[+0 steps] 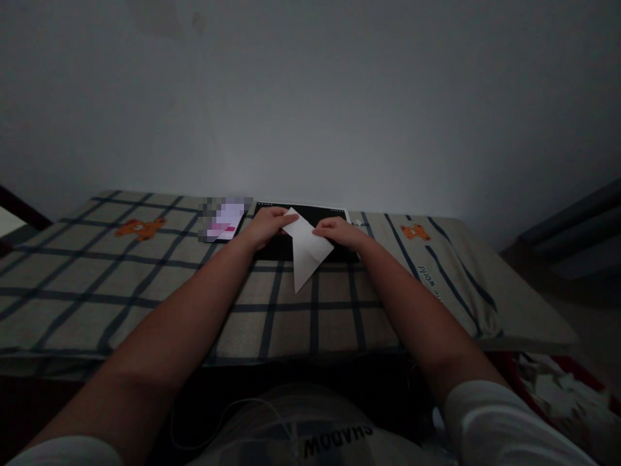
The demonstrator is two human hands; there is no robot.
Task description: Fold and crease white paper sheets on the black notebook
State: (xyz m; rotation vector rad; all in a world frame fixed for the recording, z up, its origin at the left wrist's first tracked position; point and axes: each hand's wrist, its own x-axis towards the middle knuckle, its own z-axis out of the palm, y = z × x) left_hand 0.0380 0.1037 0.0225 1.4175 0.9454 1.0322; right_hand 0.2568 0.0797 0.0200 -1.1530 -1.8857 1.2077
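Observation:
A white sheet of paper (306, 249), folded into a pointed shape, lies over a black pad (334, 219) on the bed, its tip pointing toward me. My left hand (266, 226) pinches the paper's upper left edge. On the other side, my right hand (339, 232) grips its right corner. Both forearms stretch forward from the bottom of the view.
The bed is covered by a checked beige cloth (145, 278) with dark lines and orange bear prints. A lit phone (224, 220) lies just left of the black pad. A plain wall rises behind. A crumpled white and red heap (563, 395) sits at lower right.

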